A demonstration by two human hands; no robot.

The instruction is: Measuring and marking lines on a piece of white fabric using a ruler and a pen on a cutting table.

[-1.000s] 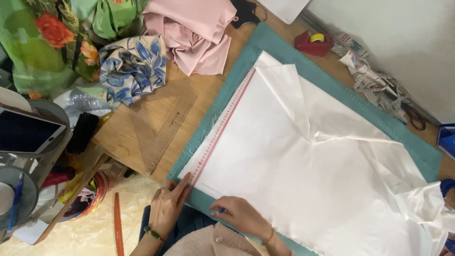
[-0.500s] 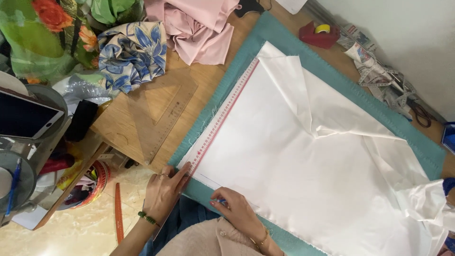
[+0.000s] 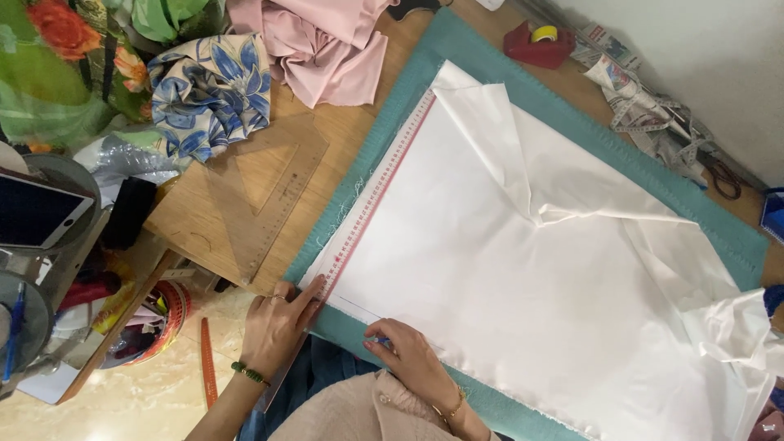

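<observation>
Change since the earlier frame: both hands sit slightly higher in view; the right hand has edged along the near edge of the cloth, and the left hand stays planted on the ruler's end.

Item: white fabric [image 3: 531, 269], spread flat over a teal mat [image 3: 694, 204] on the wooden surface [image 3: 204, 220], far corner folded back.

Left hand [image 3: 278, 322]: fingers spread and pressed flat on the near end of a long ruler [image 3: 376, 192] lying along the fabric's left edge.

Right hand [image 3: 408, 359]: fingers pinched together on a small marking tool, mostly hidden, tip at the cloth.

Handling note: the line likely runs true only while the ruler is held firm and the cloth smooth.

Surroundings: clear set square [image 3: 265, 192], floral cloth [image 3: 212, 90], pink cloth [image 3: 327, 45], tape dispenser [image 3: 539, 41], scissors [image 3: 719, 175]. The folded corner and right-hand wrinkles could hinder marking.
</observation>
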